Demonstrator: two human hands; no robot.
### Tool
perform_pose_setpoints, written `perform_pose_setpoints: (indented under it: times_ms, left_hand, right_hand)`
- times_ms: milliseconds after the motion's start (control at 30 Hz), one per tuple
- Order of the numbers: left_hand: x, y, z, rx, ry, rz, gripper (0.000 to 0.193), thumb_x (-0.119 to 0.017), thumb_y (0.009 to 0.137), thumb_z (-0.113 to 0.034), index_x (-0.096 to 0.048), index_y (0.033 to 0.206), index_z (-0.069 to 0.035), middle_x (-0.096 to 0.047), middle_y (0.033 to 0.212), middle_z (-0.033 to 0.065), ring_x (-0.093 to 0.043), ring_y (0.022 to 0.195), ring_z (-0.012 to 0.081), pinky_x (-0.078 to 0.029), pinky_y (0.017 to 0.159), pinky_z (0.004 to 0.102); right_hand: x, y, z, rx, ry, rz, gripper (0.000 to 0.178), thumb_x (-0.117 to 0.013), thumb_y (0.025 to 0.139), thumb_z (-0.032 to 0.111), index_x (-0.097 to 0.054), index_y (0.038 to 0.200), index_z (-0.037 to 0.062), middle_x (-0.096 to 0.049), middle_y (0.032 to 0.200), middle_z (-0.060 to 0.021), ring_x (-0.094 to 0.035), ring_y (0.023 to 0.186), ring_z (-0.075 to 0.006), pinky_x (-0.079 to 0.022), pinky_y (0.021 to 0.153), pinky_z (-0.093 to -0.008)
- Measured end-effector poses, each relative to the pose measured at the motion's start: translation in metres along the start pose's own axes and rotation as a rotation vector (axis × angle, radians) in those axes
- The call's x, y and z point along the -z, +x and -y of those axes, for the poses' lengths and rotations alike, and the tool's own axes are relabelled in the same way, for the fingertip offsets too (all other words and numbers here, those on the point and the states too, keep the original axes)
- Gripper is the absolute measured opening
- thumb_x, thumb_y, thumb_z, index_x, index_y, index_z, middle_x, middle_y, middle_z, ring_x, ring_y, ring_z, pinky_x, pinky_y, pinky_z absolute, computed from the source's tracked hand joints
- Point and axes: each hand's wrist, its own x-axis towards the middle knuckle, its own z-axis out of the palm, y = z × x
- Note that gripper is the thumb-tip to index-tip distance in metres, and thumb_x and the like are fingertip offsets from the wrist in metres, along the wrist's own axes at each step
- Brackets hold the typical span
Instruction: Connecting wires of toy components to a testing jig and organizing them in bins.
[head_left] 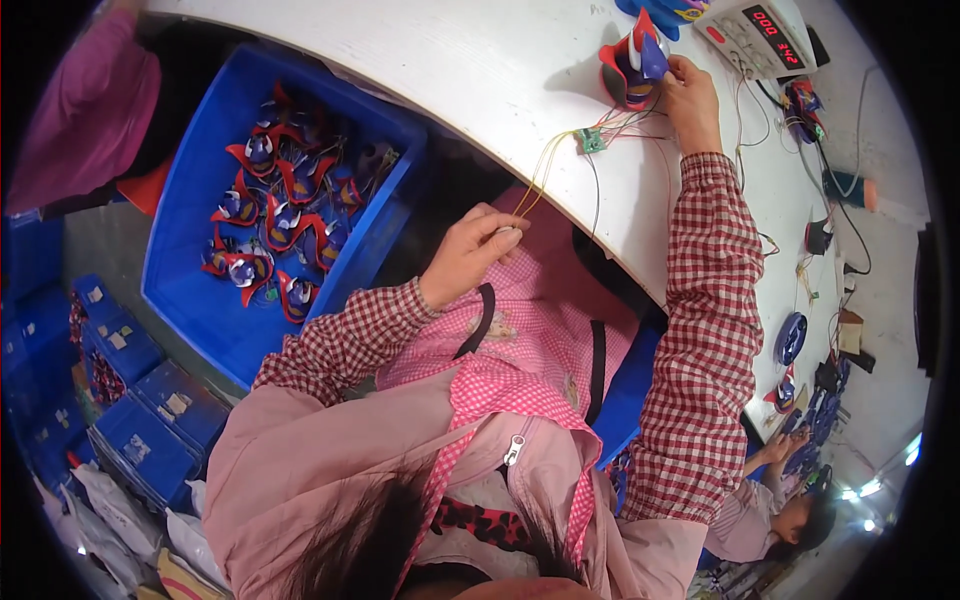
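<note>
My left hand is closed in a pinch, just off the edge of the white table. Between its thumb and fingers is a small round disc, partly hidden, where yellow wires end. These wires lead to a small green circuit board lying on the table. My right hand grips the right side of a red, blue and white toy head resting on the tabletop. Thin red and dark wires spread between the board and the toy head, and some pass under my right hand.
A blue bin with several similar toy heads stands at left. A power supply with a lit display sits at the far right, cables beside it. A blue spool lies farther along. Other people are at left and lower right.
</note>
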Motion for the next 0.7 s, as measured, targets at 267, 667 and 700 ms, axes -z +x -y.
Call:
perform_pose_setpoints:
  times_ms: [267,667,700]
  left_hand:
    - [-0.004,-0.022,-0.027,0.108,-0.116,-0.014,0.020,-0.055,0.091,-0.011,-0.057,0.105,0.003,-0.054,0.081,0.0038,-0.056,0.069,0.0086,-0.047,0.062,0.0210]
    - [-0.008,-0.040,-0.049,0.054,-0.119,-0.073,0.019,-0.054,0.092,-0.014,-0.057,0.102,0.002,-0.058,0.076,0.0038,-0.055,0.066,0.0085,-0.046,0.061,0.0210]
    - [-0.009,-0.040,-0.051,0.057,-0.137,-0.074,0.019,-0.053,0.093,-0.014,-0.057,0.102,0.002,-0.058,0.075,0.0040,-0.055,0.066,0.0086,-0.046,0.061,0.0211]
  right_hand:
    - [0.010,-0.029,0.006,0.003,-0.328,-0.062,0.019,-0.059,0.081,0.021,-0.064,0.090,0.0052,-0.062,0.092,-0.0194,-0.059,0.088,-0.0351,-0.047,0.078,-0.0406]
    - [0.018,-0.130,0.089,0.608,-0.097,-0.035,0.017,-0.061,0.080,0.005,-0.063,0.097,0.0036,-0.058,0.085,-0.0120,-0.058,0.084,-0.0291,-0.048,0.070,-0.0348]
    - [0.013,-0.134,0.091,0.601,-0.105,-0.002,0.018,-0.061,0.080,0.004,-0.063,0.098,0.0035,-0.057,0.086,-0.0118,-0.058,0.084,-0.0291,-0.048,0.071,-0.0349]
